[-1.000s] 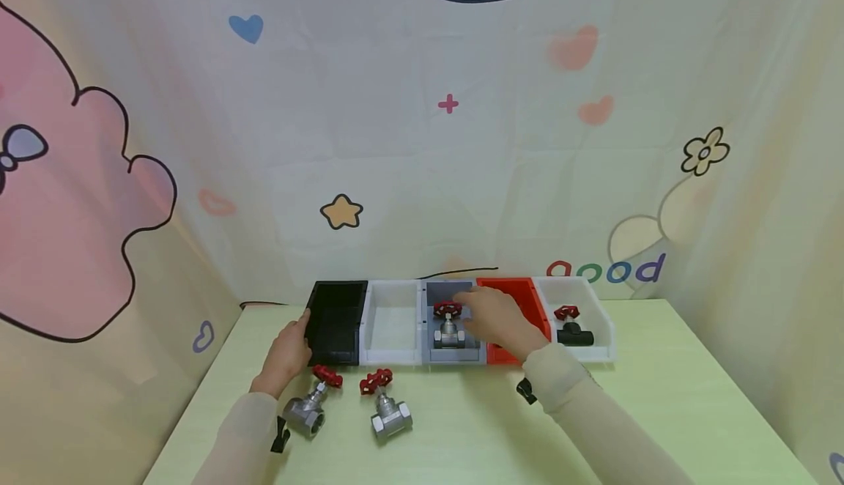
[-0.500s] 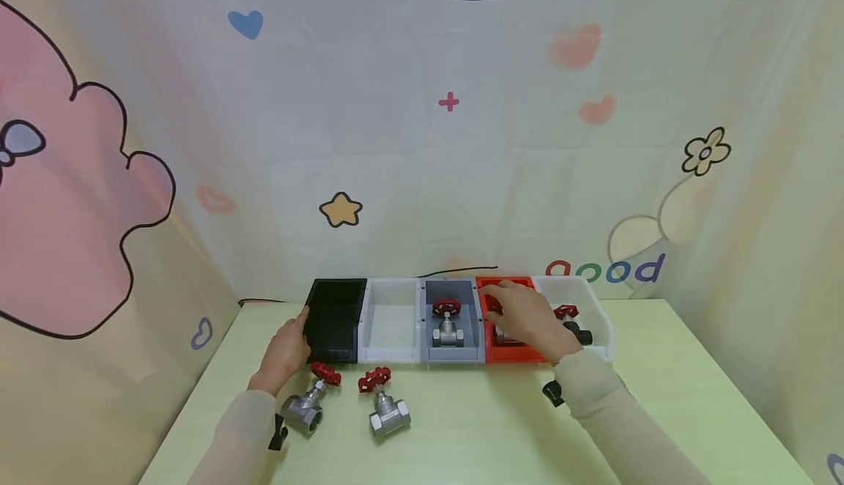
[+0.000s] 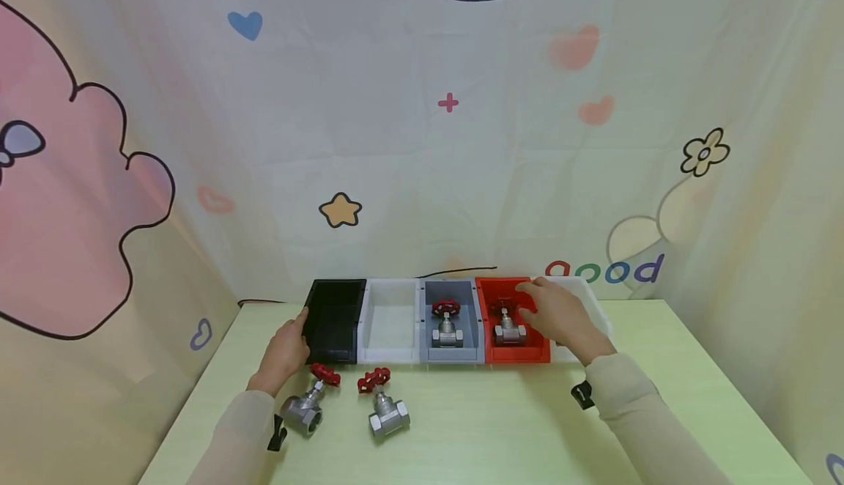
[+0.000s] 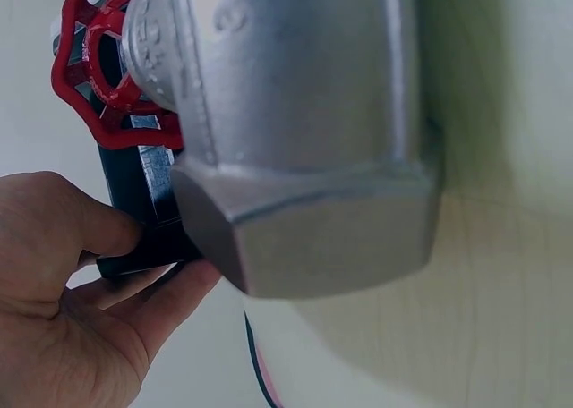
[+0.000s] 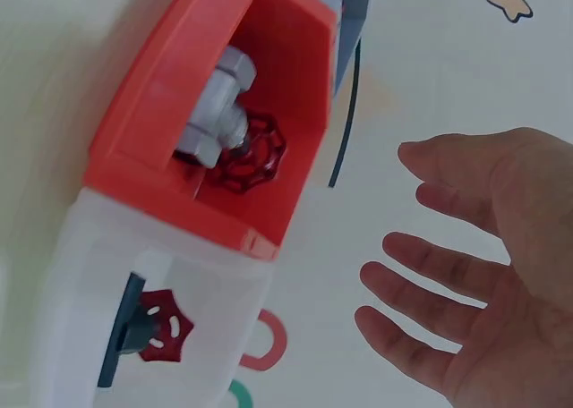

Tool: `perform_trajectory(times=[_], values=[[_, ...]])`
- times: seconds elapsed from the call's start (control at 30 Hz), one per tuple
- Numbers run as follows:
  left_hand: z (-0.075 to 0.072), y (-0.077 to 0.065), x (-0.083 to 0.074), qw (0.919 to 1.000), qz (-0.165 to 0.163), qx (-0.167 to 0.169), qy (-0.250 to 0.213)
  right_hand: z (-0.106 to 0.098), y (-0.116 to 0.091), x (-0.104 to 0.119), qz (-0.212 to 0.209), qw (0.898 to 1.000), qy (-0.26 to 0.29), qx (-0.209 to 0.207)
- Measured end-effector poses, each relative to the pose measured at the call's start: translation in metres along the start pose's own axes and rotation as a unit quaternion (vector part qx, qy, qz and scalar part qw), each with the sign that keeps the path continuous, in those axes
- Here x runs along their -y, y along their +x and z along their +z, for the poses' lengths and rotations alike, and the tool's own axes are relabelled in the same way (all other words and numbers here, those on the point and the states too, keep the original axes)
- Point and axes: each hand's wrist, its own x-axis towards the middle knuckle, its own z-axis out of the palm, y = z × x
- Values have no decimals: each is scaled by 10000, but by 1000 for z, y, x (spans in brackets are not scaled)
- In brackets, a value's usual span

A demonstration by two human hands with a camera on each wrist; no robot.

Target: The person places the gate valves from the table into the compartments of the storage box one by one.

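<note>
My left hand (image 3: 282,353) grips the left wall of the black bin (image 3: 363,324); in the left wrist view its thumb and fingers pinch the bin's edge. Fingers extended and spread, my right hand (image 3: 560,316) hovers over the right end of the bin row and holds nothing. Beside it, a steel valve with a red handwheel (image 3: 509,332) stands in the red bin (image 3: 521,355). The white bin (image 5: 179,283) at the right end contains a dark valve (image 5: 139,323) with a red wheel, hidden by my hand in the head view.
A similar steel valve (image 3: 447,332) stands in the grey bin (image 3: 455,355), and a white bin (image 3: 392,324) sits between grey and black. Two steel valves, one left (image 3: 305,408) and one right (image 3: 389,415), lie on the table (image 3: 488,434) before the row. A patterned curtain (image 3: 395,141) hangs behind.
My right hand has moved right, from the grey bin across the red one toward the right-end white bin. The red bin's valve has come into view. My left hand stays on the black bin.
</note>
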Motion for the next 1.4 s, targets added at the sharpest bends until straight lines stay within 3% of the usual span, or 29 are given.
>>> perform_trajectory(times=[0.2,0.7,0.93,1.4], values=[[-2,1,-1,10000,-73,-17,-4,-1,-6,-20,-67,9998,63,-188],[0,-1,-1,10000,-62,-5,-41,9,-25,-66,628,9973,312,-212],[-1,-1,0,10000,-62,-19,-44,13,-32,-85,837,9946,415,-462],[-2,-2,-2,9999,-62,-6,-90,29,-39,-114,1233,9899,441,-541]])
